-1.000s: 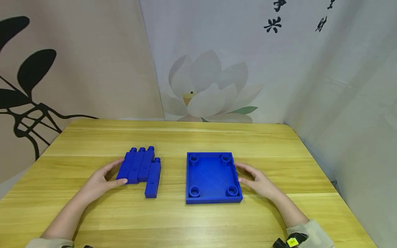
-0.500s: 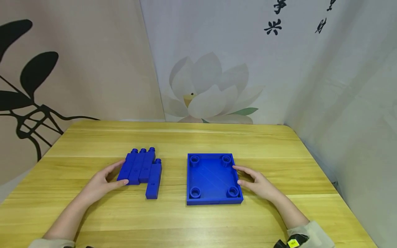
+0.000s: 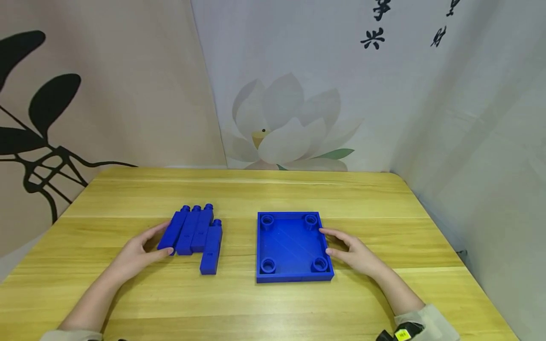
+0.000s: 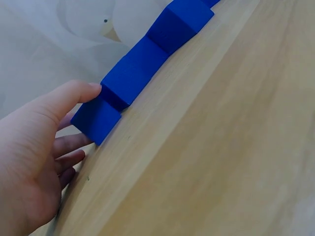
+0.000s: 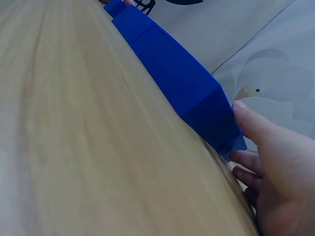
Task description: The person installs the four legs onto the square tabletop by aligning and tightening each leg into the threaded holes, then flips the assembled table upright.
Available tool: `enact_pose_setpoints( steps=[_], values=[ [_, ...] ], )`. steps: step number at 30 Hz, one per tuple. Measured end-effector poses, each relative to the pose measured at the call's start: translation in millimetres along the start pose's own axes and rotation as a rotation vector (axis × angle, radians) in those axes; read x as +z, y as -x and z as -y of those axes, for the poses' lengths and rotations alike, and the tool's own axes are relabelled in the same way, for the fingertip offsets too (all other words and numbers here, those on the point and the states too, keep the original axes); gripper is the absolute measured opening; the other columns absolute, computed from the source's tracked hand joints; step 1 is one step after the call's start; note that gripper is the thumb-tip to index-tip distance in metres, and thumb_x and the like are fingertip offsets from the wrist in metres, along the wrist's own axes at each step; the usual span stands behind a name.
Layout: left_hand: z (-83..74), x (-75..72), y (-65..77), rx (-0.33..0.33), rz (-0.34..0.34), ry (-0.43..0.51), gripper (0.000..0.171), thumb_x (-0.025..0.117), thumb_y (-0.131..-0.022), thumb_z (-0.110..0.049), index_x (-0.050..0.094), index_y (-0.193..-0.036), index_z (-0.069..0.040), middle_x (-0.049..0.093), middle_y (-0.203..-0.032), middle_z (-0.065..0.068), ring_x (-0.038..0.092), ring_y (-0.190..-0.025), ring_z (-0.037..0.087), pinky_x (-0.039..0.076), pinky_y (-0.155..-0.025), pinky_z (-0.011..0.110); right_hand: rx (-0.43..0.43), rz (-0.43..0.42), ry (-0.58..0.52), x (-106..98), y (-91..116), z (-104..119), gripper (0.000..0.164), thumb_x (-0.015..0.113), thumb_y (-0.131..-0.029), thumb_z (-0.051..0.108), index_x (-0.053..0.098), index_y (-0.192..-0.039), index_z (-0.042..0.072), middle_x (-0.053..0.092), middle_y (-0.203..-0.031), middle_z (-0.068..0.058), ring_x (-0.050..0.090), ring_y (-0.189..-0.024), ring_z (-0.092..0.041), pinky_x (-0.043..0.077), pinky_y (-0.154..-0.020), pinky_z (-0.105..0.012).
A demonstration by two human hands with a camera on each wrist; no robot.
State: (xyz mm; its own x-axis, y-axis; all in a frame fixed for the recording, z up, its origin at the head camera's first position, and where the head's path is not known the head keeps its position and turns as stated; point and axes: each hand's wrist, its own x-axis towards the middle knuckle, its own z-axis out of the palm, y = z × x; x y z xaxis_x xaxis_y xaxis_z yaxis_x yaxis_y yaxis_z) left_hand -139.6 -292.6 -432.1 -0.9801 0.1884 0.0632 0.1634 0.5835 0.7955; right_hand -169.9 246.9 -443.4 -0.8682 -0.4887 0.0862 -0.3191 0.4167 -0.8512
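Several long blue blocks with a round peg at one end lie side by side on the left of the table. My left hand (image 3: 136, 253) grips the leftmost blue block (image 3: 172, 231), thumb at its near end; in the left wrist view the thumb and fingers are about this block (image 4: 96, 120). A thin gap parts it from the neighbouring blocks (image 3: 194, 232). The rightmost block (image 3: 211, 248) lies nearer the person. To the right is a shallow blue square tray (image 3: 294, 278) with round sockets in its corners. My right hand (image 3: 351, 251) touches its right side with thumb and fingertips.
The wooden table (image 3: 239, 308) has its far edge against a fabric curtain (image 3: 294, 47) printed with a lotus. Bare wood lies between the blocks and the tray. A black wrist device (image 3: 409, 329) sits at the right sleeve.
The leftmost block has shifted slightly left and toward the person with my left hand, opening a gap beside it. The right hand and the tray stay nearly in place.
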Motion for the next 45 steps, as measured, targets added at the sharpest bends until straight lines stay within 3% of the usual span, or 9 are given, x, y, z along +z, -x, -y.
enact_pose_setpoints(
  steps=[5, 9, 11, 13, 19, 28, 34, 41, 45],
  values=[
    [-1.9, -0.8, 1.4, -0.027, -0.057, -0.044, 0.072, 0.071, -0.088, -0.030, 0.037, -0.146, -0.004, 0.049, -0.135, 0.023, 0.036, -0.127, 0.044, 0.032, -0.096, 0.063, 0.009, 0.006, -0.001, 0, 0, 1, 0.049, 0.062, -0.095, 0.026, 0.048, -0.141, 0.016, 0.044, -0.144, -0.002, 0.039, -0.132, -0.025, 0.032, -0.107, -0.045],
    [-5.0, 0.4, 0.9, -0.032, -0.119, -0.092, 0.063, 0.070, -0.089, -0.026, 0.045, -0.141, -0.001, 0.057, -0.125, 0.021, 0.052, -0.110, 0.034, 0.045, -0.087, 0.036, 0.003, 0.004, -0.003, -1, -1, 1, 0.050, 0.062, -0.095, 0.025, 0.048, -0.141, 0.016, 0.044, -0.144, -0.003, 0.038, -0.132, -0.026, 0.032, -0.106, -0.046],
    [-7.2, 2.0, 0.6, -0.030, -0.155, -0.105, 0.058, 0.069, -0.090, -0.023, 0.048, -0.138, 0.001, 0.060, -0.121, 0.021, 0.056, -0.101, 0.027, 0.046, -0.076, 0.022, -0.004, 0.000, -0.001, -1, -1, 1, 0.050, 0.062, -0.095, 0.025, 0.047, -0.141, 0.015, 0.044, -0.144, -0.004, 0.038, -0.132, -0.027, 0.032, -0.106, -0.047],
    [-9.8, 4.1, 0.2, -0.031, -0.190, -0.104, 0.054, 0.069, -0.089, -0.020, 0.051, -0.135, 0.003, 0.061, -0.117, 0.021, 0.057, -0.095, 0.024, 0.045, -0.071, 0.016, -0.004, -0.002, 0.004, -1, -1, 1, 0.050, 0.062, -0.095, 0.025, 0.047, -0.141, 0.014, 0.044, -0.144, -0.005, 0.038, -0.132, -0.028, 0.032, -0.106, -0.048],
    [-12.5, 11.3, -0.7, -0.032, -0.296, -0.151, 0.048, 0.070, -0.086, -0.011, 0.055, -0.128, 0.007, 0.064, -0.106, 0.023, 0.059, -0.088, 0.025, 0.045, -0.065, 0.015, 0.021, 0.003, -0.012, -1, 0, -1, 0.050, 0.063, -0.094, 0.025, 0.047, -0.141, 0.015, 0.044, -0.145, -0.004, 0.038, -0.133, -0.028, 0.031, -0.106, -0.048],
    [-12.9, 14.2, -1.0, -0.058, -0.387, -0.196, 0.045, 0.078, -0.079, -0.011, 0.061, -0.114, 0.012, 0.066, -0.095, 0.025, 0.062, -0.081, 0.030, 0.046, -0.059, 0.018, 0.022, 0.006, -0.014, 0, 1, 1, 0.050, 0.062, -0.095, 0.026, 0.048, -0.141, 0.016, 0.044, -0.144, -0.004, 0.039, -0.132, -0.027, 0.032, -0.106, -0.046],
    [-11.9, 14.2, -1.7, -0.058, -0.433, -0.173, 0.039, 0.079, -0.079, -0.009, 0.064, -0.110, 0.011, 0.067, -0.089, 0.024, 0.060, -0.073, 0.021, 0.045, -0.055, 0.016, 0.024, 0.005, -0.006, 0, 1, 1, 0.050, 0.062, -0.095, 0.026, 0.047, -0.141, 0.016, 0.044, -0.144, -0.002, 0.039, -0.132, -0.024, 0.032, -0.107, -0.043],
    [-11.1, 13.0, -1.3, -0.103, -0.496, -0.125, 0.037, 0.077, -0.081, -0.012, 0.065, -0.108, 0.012, 0.067, -0.091, 0.025, 0.054, -0.068, 0.001, 0.045, -0.054, 0.013, 0.017, -0.002, 0.004, 1, 0, 1, 0.049, 0.063, -0.095, 0.025, 0.048, -0.141, 0.016, 0.045, -0.144, -0.002, 0.039, -0.132, -0.025, 0.031, -0.107, -0.048],
    [-12.0, 12.8, -0.8, -0.085, -0.548, -0.109, 0.035, 0.077, -0.081, -0.010, 0.066, -0.107, 0.011, 0.067, -0.092, 0.025, 0.052, -0.067, -0.004, 0.044, -0.054, 0.011, 0.018, -0.002, 0.010, 1, 0, 2, 0.049, 0.062, -0.095, 0.025, 0.048, -0.141, 0.017, 0.045, -0.144, -0.002, 0.039, -0.132, -0.025, 0.031, -0.107, -0.048]
  ],
)
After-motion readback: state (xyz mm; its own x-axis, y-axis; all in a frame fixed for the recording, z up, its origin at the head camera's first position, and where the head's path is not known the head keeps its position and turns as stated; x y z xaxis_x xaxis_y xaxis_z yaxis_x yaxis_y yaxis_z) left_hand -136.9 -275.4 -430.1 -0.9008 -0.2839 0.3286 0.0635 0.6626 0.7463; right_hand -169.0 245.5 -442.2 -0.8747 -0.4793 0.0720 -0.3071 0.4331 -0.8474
